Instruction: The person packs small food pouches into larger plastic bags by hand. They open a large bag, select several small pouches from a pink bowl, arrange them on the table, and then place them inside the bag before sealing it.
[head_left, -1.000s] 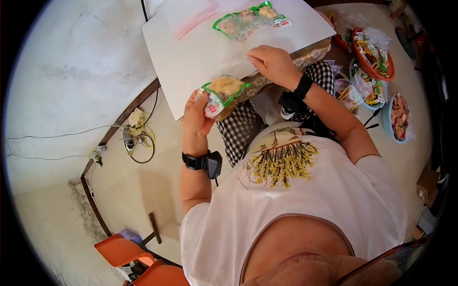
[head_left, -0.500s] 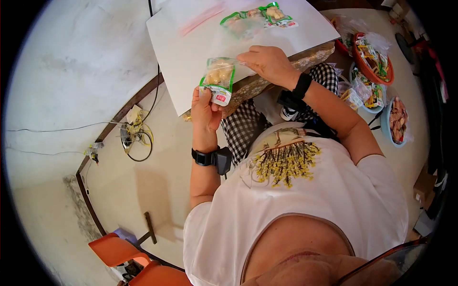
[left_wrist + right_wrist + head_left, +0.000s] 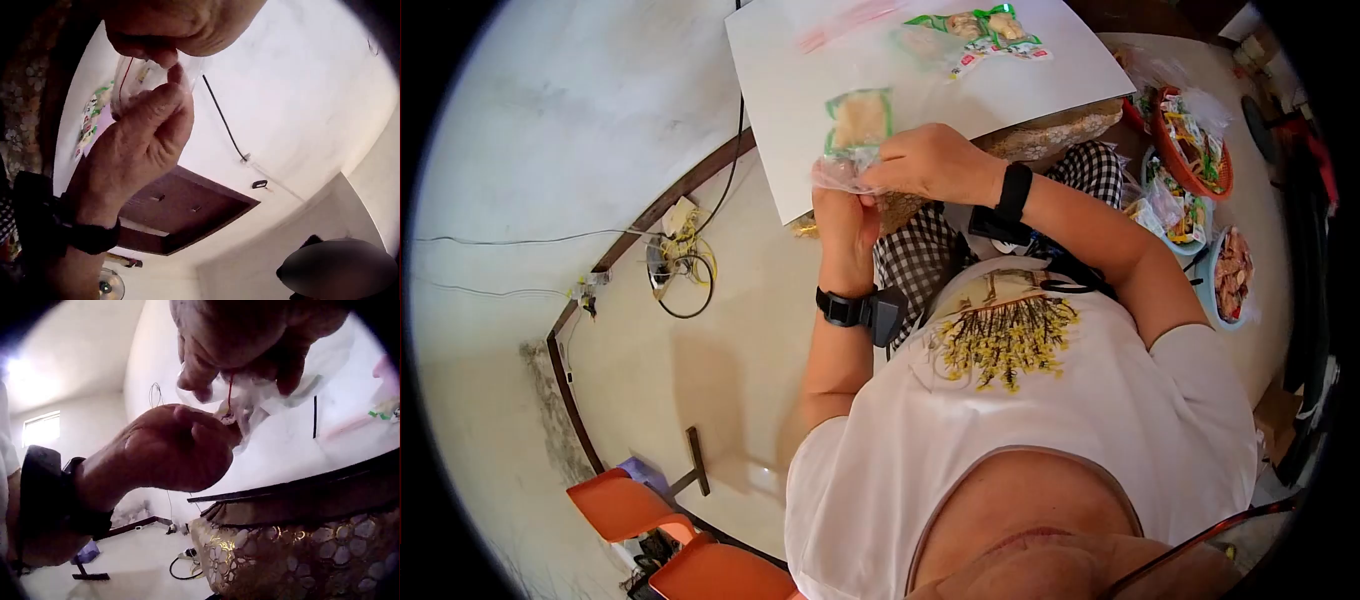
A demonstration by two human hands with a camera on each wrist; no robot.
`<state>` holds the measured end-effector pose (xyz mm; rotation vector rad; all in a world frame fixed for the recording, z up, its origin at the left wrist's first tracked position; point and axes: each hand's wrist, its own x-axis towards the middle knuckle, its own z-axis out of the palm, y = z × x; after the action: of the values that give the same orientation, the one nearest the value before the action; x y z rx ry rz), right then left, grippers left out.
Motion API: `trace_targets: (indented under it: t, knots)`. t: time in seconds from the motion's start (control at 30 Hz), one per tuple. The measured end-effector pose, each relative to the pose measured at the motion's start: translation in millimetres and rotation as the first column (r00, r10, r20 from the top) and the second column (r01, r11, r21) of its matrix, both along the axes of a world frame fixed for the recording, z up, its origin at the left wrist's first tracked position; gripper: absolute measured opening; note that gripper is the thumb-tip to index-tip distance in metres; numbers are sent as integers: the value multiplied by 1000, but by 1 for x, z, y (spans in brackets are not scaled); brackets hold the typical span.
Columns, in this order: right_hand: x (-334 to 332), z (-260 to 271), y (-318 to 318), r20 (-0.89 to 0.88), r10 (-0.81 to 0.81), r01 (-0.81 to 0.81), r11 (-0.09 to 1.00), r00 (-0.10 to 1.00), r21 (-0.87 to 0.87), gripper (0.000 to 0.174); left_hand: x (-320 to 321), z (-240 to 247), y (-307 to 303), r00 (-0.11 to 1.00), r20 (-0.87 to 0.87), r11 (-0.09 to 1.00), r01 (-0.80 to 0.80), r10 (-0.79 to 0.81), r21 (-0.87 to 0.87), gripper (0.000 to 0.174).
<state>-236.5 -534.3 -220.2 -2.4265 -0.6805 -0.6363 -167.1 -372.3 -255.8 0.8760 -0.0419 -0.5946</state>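
Over the near left part of the white tabletop, a green-edged packet of pale food point(image 3: 862, 120) shows hazily through a clear zip bag point(image 3: 842, 178). My left hand point(image 3: 842, 222) holds the bag's near end from below, fingers curled and partly hidden. My right hand point(image 3: 935, 165) meets it from the right, its fingertips pinching the same edge. Both wrist views show a red line along the bag's mouth, between the left hand point(image 3: 172, 450) and the right hand point(image 3: 140, 140). What the packet's food is cannot be made out.
Several green-edged packets point(image 3: 1000, 30) lie at the back of the white tabletop point(image 3: 775, 120), beside clear bags with pink-red strips point(image 3: 850, 22). A red basket point(image 3: 1222, 185) and blue basins point(image 3: 1208, 290) of packets and meat-like pieces stand right. Orange chairs point(image 3: 625, 505) stand lower left.
The packet, earlier held upright in my left hand, is now farther up over the table inside the clear bag. My right hand has moved left and down to my left hand.
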Motion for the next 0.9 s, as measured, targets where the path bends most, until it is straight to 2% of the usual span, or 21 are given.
trace_targets:
  t: [0.07,0.1,0.2,0.27,0.33,0.37,0.43,0.47,0.57,0.67,0.77,0.9]
  knots:
    - [1,-8,-1,72,-74,75,997,995,-11,18,12,-18,5,1000,-2,991,-20,20,-129,12]
    - [1,-14,-3,107,-111,113,993,988,-16,20,11,-15,3,1000,-11,998,-29,28,-56,15]
    - [2,-31,-17,-39,-267,267,964,963,-22,20,3,-6,-5,999,-1,991,-42,43,127,24]
    - [2,-40,-22,-65,-278,282,957,959,72,23,-5,-5,-3,998,53,979,-33,22,200,29]
    - [1,-40,-24,-77,-286,293,948,955,126,26,-13,-8,8,958,273,911,-30,-91,411,33]
    - [0,-39,-24,-76,-287,295,946,955,133,27,-16,-11,15,916,366,859,-50,-164,509,35]
    - [-3,-38,-23,-93,-290,302,942,952,150,30,-14,-15,32,721,561,577,-273,-407,769,37]
    - [-4,-38,-23,-111,-292,307,938,950,160,30,-13,-15,37,600,583,409,-416,-547,812,38]
    - [-7,-41,-22,-133,-292,313,933,947,178,31,-20,4,27,194,820,356,-829,-538,430,50]
    - [-10,-42,-20,-155,-293,322,921,943,218,26,-17,32,4,-2,793,399,-865,-609,304,52]
    - [-12,-43,-21,-175,-273,310,920,946,240,23,6,20,-5,-66,681,422,-827,-730,372,54]
    - [-13,-47,-25,-155,-262,295,919,953,263,22,19,31,-15,100,699,429,-726,-708,538,57]
